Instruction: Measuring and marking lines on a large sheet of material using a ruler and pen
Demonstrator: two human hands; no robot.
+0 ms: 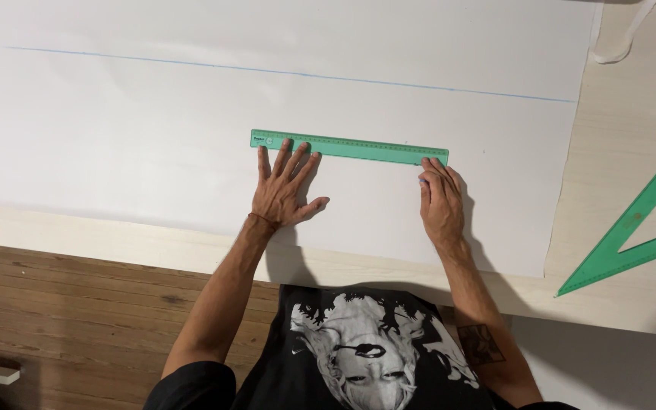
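Nearest the camera, a black printed shirt (358, 357) is filling the bottom of the head view, with both bare forearms reaching out from it over the pale table edge (115, 235). Beyond, the left hand (282, 190) is lying flat with fingers spread wide, fingertips pressing on the left end of the green ruler (349, 146). At the ruler's right end the right hand (440, 199) is resting with fingers drawn together; it may be pinching a pen or pencil, but I cannot tell. Lying flat on the large white paper sheet (153, 137), just below a thin blue line (282, 72), the ruler looks light, thin, stiff and likely to slide, so pressing down near both ends seems wisest. A green set square (605, 258) is sitting well apart, right.
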